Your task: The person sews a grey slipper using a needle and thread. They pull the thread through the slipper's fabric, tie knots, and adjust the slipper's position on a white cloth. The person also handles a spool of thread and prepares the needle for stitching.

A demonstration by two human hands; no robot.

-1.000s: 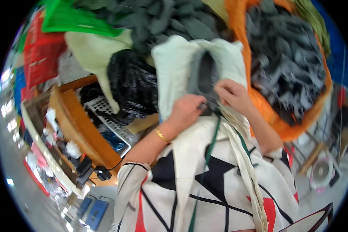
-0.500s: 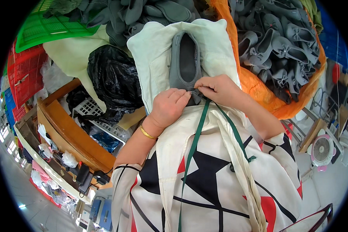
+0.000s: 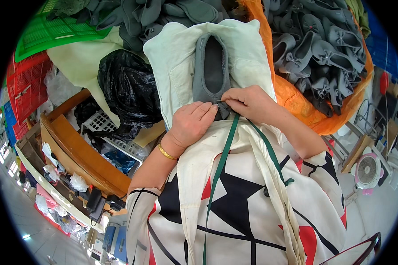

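A grey slip-on shoe [image 3: 200, 73] lies on a white cloth pad [image 3: 172, 57] over my lap, its opening upward and its toe pointing toward me. My left hand [image 3: 191, 123] is closed on the left side of the toe, thumb and fingers pressing a small grey piece there. From the right, my right hand [image 3: 250, 102] pinches a thin, shiny needle at the toe's front. The needle spans the small gap between the two hands' fingertips. My fingers partly hide the toe and the grey piece.
An orange sack [image 3: 292, 110] of grey bowed shoes [image 3: 336, 62] stands at the right. More grey shoes [image 3: 190, 11] are heaped at the far side. Left are a black plastic bag [image 3: 128, 88], a white basket [image 3: 115, 130] and a wooden drawer [image 3: 84, 150]. Green straps [image 3: 225, 148] hang over my apron.
Both hands keep almost the same place and grip at the shoe's toe. The whole view has shifted slightly; the shoe has not visibly moved on the pad.
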